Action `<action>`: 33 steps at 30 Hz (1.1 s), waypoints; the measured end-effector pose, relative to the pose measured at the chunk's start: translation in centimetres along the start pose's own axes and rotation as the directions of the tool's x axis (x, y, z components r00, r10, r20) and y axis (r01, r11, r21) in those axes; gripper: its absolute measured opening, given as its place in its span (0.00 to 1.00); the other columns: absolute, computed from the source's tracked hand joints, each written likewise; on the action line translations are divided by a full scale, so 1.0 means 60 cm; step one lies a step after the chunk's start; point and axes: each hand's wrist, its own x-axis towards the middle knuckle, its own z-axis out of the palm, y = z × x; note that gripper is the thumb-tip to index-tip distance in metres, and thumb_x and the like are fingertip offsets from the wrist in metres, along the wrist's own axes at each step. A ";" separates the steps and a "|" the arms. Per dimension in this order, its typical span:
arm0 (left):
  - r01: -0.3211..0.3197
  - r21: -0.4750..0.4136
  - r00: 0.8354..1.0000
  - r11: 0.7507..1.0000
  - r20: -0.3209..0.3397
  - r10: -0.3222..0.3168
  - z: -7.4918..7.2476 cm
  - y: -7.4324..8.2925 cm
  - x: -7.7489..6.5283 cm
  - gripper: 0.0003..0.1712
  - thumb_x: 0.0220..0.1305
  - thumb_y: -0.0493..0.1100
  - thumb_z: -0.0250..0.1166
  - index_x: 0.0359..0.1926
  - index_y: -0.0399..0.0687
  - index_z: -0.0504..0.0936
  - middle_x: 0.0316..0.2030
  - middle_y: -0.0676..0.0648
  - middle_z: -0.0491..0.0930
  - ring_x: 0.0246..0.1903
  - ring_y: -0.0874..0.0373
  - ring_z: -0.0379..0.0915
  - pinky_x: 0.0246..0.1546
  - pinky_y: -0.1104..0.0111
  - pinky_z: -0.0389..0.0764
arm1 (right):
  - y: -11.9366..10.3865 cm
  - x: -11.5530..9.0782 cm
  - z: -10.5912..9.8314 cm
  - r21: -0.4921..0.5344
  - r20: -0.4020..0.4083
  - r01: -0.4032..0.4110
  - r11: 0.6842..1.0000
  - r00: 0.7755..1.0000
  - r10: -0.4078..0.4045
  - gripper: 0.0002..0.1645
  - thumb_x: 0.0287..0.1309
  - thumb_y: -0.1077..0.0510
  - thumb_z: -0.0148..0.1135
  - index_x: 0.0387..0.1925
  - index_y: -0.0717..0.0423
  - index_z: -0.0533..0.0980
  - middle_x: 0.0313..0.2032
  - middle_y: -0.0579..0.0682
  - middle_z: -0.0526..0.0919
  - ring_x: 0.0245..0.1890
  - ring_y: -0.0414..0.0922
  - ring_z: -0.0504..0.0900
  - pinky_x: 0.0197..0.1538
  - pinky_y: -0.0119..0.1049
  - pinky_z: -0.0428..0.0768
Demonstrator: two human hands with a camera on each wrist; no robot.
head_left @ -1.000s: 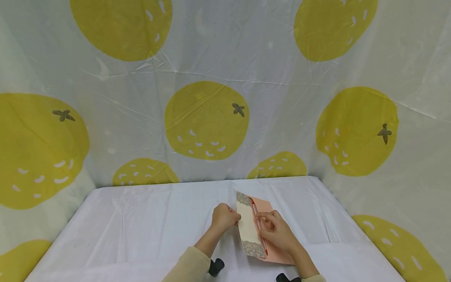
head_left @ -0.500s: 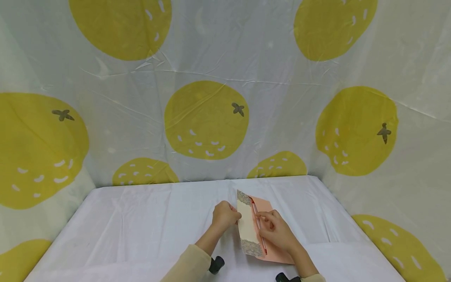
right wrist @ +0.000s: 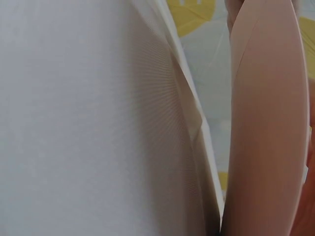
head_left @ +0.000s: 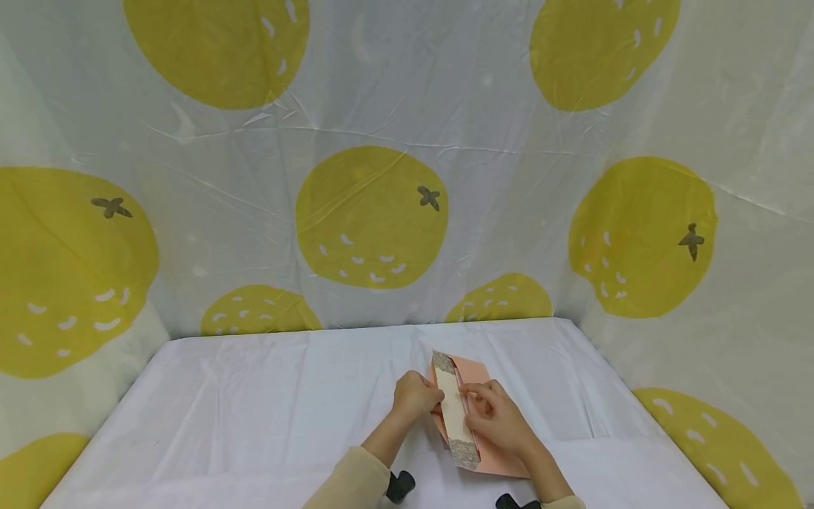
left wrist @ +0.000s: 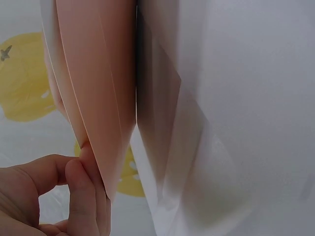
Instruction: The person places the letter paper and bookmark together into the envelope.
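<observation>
A cream card (head_left: 453,413) with grey patterned bands at both ends stands at the opening of a pink paper envelope (head_left: 472,369), its right edge tucked behind the envelope's front. My left hand (head_left: 415,397) pinches the card's left edge between thumb and fingers. The left wrist view shows a pink pointed flap (left wrist: 101,93) hanging below the card, beside my fingers. My right hand (head_left: 499,413) pinches the envelope's front at the opening, with several fingers curled. The right wrist view is largely filled by the envelope's curved pink underside (right wrist: 268,123), which hides most of that hand.
A white cloth (head_left: 267,410) covers the table. Behind it and at the sides hangs a pale curtain (head_left: 375,212) printed with yellow fruit. Black wrist camera mounts (head_left: 400,486) sit under both wrists, close to the cloth.
My left hand has moved right and slightly down, taking the card's left edge along. Less of the card's width shows, and pink paper now shows on its left. My right hand stays nearly still.
</observation>
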 end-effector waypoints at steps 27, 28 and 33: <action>0.013 -0.055 1.000 0.998 -0.023 -0.014 0.046 -0.004 -0.007 0.08 0.49 0.28 0.64 0.20 0.40 0.76 0.08 0.51 0.75 0.10 0.65 0.74 0.12 0.78 0.69 | 0.002 -0.002 0.002 -0.002 0.004 0.045 0.999 0.999 -0.045 0.27 0.44 0.61 0.69 0.50 0.43 0.80 0.37 0.47 0.68 0.31 0.41 0.65 0.32 0.33 0.67; 0.014 -0.056 1.000 0.998 -0.024 -0.016 0.047 -0.005 -0.007 0.08 0.49 0.28 0.64 0.20 0.40 0.75 0.09 0.51 0.75 0.10 0.64 0.74 0.12 0.78 0.70 | 0.003 -0.001 0.001 -0.005 0.007 0.039 0.999 0.999 -0.039 0.27 0.44 0.60 0.69 0.51 0.42 0.80 0.37 0.47 0.68 0.31 0.41 0.65 0.33 0.32 0.67; -0.001 -0.066 1.000 0.998 -0.021 -0.001 0.052 -0.006 -0.007 0.09 0.49 0.27 0.65 0.19 0.40 0.76 0.10 0.50 0.76 0.11 0.62 0.76 0.13 0.77 0.71 | 0.004 0.000 0.001 -0.008 0.016 0.030 1.000 0.999 -0.030 0.28 0.44 0.60 0.69 0.52 0.42 0.80 0.37 0.47 0.68 0.32 0.42 0.65 0.33 0.33 0.67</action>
